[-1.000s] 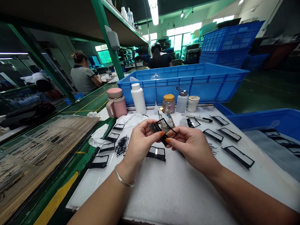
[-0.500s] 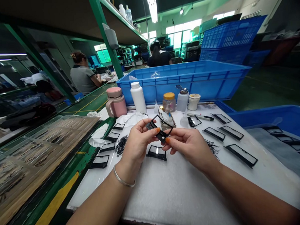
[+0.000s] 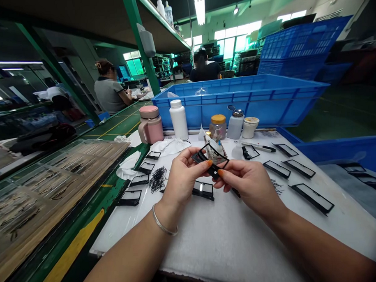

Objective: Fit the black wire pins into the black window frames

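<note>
Both hands hold one small black plastic frame [image 3: 214, 171] above the white work surface. My left hand [image 3: 186, 174], with a bangle on its wrist, pinches the frame's left part between thumb and fingers. My right hand [image 3: 246, 178] grips its lower right corner, thumb on top. A dark slim piece shows under the right fingers; I cannot make out what it is. Below the hands lies another black frame [image 3: 203, 190], partly hidden by the left hand. A heap of short black strips [image 3: 157, 179] is left of the left hand, and more strips [image 3: 277, 187] lie beside the right wrist.
More black frames lie left [image 3: 130, 197] and right [image 3: 313, 197]. Behind them stand a pink mug [image 3: 151, 126], a white bottle [image 3: 179, 120], a yellow-lidded jar [image 3: 218, 125] and a pump bottle [image 3: 235, 125]. A large blue crate [image 3: 245, 102] spans the back. Co-workers sit beyond.
The view has shifted slightly left, so everything appears further right. Both hands keep hold of the black frame, with little change in grip.
</note>
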Demonstrator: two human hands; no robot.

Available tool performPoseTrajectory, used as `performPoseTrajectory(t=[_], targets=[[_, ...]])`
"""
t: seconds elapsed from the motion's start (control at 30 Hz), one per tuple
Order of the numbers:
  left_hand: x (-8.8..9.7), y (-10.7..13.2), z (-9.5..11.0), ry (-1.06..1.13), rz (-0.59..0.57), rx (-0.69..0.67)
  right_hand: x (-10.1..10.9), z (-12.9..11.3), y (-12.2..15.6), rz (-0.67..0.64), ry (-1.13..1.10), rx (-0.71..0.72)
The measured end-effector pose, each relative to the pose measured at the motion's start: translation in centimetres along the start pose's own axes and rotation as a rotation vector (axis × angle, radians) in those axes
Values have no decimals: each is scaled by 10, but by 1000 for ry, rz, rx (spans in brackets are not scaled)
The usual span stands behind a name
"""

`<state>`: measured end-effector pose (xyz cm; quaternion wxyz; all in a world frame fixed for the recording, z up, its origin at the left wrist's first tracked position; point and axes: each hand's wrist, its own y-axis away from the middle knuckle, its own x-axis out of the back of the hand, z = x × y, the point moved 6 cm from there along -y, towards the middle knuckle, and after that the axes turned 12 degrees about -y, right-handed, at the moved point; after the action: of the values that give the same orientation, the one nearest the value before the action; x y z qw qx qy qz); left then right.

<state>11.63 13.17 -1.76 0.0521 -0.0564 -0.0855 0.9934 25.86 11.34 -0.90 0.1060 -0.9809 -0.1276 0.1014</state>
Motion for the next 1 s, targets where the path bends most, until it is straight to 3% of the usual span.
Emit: performPoseTrajectory(t=[0.47, 0.67, 0.77, 0.83, 0.9, 0.97, 1.0], targets=[[3, -1, -3, -4, 34, 22, 3, 6, -4, -6, -36, -90], [-2, 0, -4, -2, 13, -2, 3, 7, -5, -20, -5, -52], [1, -3, 5, -59, -50, -6, 6, 9, -5, -17, 20, -47], [17, -7, 19, -151, -36, -53, 11, 13, -7, -2, 0, -62], [49, -11, 40, -298, 111, -174, 17, 19, -9, 21, -25, -99], [81, -10, 57, -576, 251, -264, 23, 25, -11, 42, -31, -141], [93, -10, 59, -773, 261, -246, 25, 27, -12, 45, -29, -158]])
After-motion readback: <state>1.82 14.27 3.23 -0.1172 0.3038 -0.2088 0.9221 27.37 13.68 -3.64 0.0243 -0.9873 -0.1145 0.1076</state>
